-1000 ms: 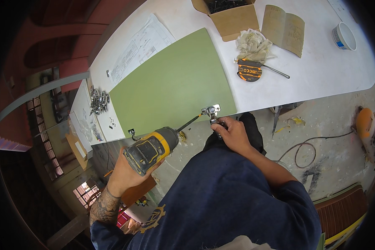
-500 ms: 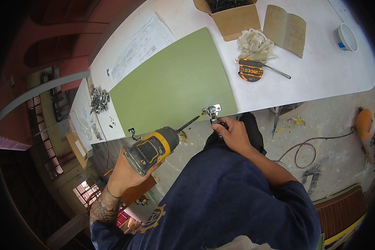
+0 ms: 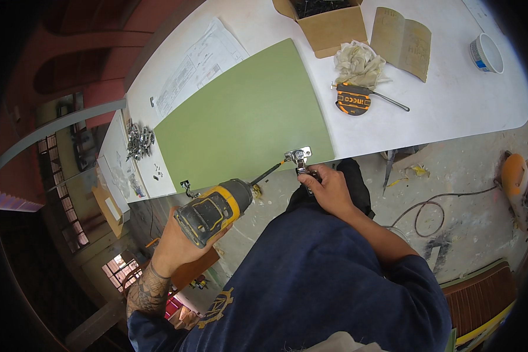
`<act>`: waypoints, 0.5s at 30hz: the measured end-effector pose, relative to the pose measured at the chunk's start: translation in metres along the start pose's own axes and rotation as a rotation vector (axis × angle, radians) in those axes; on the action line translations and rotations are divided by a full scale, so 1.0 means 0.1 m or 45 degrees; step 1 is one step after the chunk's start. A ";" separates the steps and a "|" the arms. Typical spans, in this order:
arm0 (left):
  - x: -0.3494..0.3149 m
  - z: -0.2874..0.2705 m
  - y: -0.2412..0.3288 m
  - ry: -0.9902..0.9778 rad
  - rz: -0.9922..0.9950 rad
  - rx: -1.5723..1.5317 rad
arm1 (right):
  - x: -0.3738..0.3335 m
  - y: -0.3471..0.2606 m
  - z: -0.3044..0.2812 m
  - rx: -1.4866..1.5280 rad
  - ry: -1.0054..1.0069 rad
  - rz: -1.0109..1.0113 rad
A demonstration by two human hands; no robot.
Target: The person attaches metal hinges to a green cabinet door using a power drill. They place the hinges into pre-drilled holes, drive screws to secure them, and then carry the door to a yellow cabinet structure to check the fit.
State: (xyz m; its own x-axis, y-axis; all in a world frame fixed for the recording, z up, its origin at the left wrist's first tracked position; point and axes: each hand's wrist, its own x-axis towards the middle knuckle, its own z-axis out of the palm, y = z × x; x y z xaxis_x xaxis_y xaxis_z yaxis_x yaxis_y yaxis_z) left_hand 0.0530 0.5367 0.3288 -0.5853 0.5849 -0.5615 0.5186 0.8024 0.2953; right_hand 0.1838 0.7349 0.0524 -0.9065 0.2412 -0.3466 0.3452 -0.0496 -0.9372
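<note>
Beyond hands [image 3: 334,192] gripping drill [image 3: 208,214] (left) and hinge [image 3: 300,155] (right), a cardboard box [image 3: 334,32] holds dark pieces [image 3: 320,7].

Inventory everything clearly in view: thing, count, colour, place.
table: 1, white, ahead
panel: 1, green, on table
hinges: 2, silver, along panel's near edge
metal fittings: pile, silver, left of panel
printed paper: 1+, white, beyond panel
box: 1, brown, table's far side
rag: 1, off-white, near box
folded sheet: 1, tan, beside rag
tape measure: 1, orange-black, beside rag
thin rod: 1, grey, beside tape measure
tub: 1, white-blue, table's right
power tool: 1, orange, floor at right
drill: 1, yellow-black, in left hand
shirt: 1, navy, below
left hand: 1, bare, gripping drill
right hand: 1, bare, holding a hinge
</note>
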 end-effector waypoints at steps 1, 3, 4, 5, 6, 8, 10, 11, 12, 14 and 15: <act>-0.01 0.00 -0.01 -0.011 -0.017 -0.012 | 0.00 0.00 0.00 0.000 0.002 0.001; -0.02 0.01 -0.02 -0.021 -0.036 -0.024 | 0.00 0.00 0.01 0.035 0.012 -0.015; -0.02 0.02 -0.02 -0.011 -0.037 -0.029 | 0.00 0.00 0.01 0.035 0.011 -0.015; -0.02 0.02 -0.02 -0.001 -0.038 -0.034 | 0.00 0.00 0.01 0.015 0.019 -0.024; -0.02 0.02 -0.02 -0.001 -0.039 -0.034 | 0.00 0.01 0.01 -0.005 0.026 -0.034; -0.02 0.01 -0.02 0.001 -0.022 -0.008 | 0.00 0.01 0.00 -0.002 0.014 -0.016; 0.00 0.00 0.00 -0.004 -0.018 -0.025 | 0.00 0.00 -0.01 0.001 0.005 0.003; 0.01 -0.01 0.01 -0.008 -0.017 -0.041 | 0.00 0.00 -0.01 -0.004 -0.003 0.009; 0.00 0.00 0.00 -0.009 -0.017 -0.040 | 0.00 -0.01 -0.01 -0.010 -0.011 0.014; -0.02 0.01 -0.02 0.002 -0.030 -0.010 | 0.00 0.00 -0.01 -0.001 -0.006 0.003; -0.01 0.01 -0.01 0.002 -0.030 -0.011 | 0.00 0.00 -0.01 0.007 -0.002 -0.009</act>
State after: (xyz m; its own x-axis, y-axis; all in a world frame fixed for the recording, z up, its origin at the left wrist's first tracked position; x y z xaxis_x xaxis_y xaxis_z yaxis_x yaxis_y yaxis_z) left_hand 0.0537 0.5349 0.3288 -0.5981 0.5661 -0.5672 0.4993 0.8169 0.2888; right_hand 0.1836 0.7355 0.0525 -0.9092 0.2399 -0.3404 0.3378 -0.0532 -0.9397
